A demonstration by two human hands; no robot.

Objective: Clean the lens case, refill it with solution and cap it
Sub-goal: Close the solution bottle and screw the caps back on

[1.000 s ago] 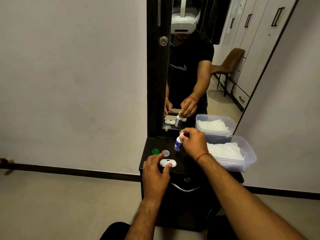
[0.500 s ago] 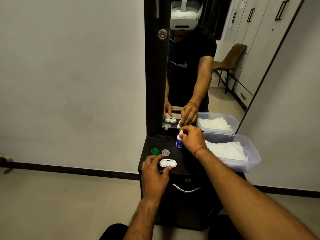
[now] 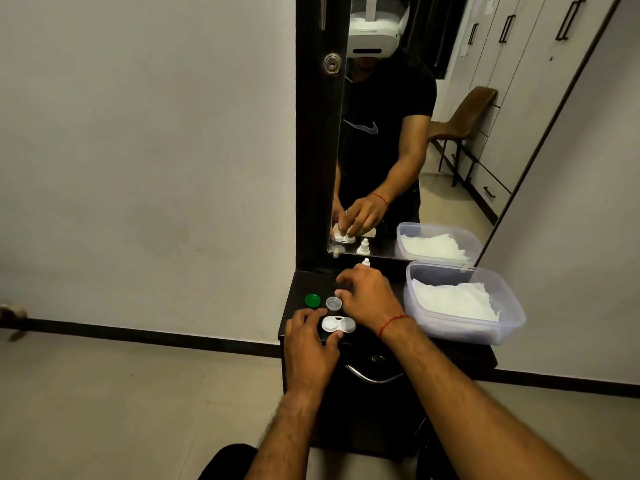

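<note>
Our right hand hovered over the clear cap, fingers curled down toward it but, as far as we could tell, not yet closed on anything. Half a second before, that hand had been at the top of the solution bottle; now the bottle stood released at the back of the worktop, only its white nozzle showing above the knuckles. We judged from this that the refill step was over and capping had begun. Our left hand steadied the lens case as it had in the earlier views, thumb pressed against its near edge and fingers at its left side, a bracing contact and not a full grasp. The case lay flat near the front edge of the worktop, both wells uncovered and facing up; whether they held solution was too small to tell. The clear cap sat just behind the case, and the green cap lay just to its left, untouched. Further right, well apart from the case, stood the plastic tub holding white tissue. Both caps remained to be fitted, so we judged the task late but incomplete.
</note>
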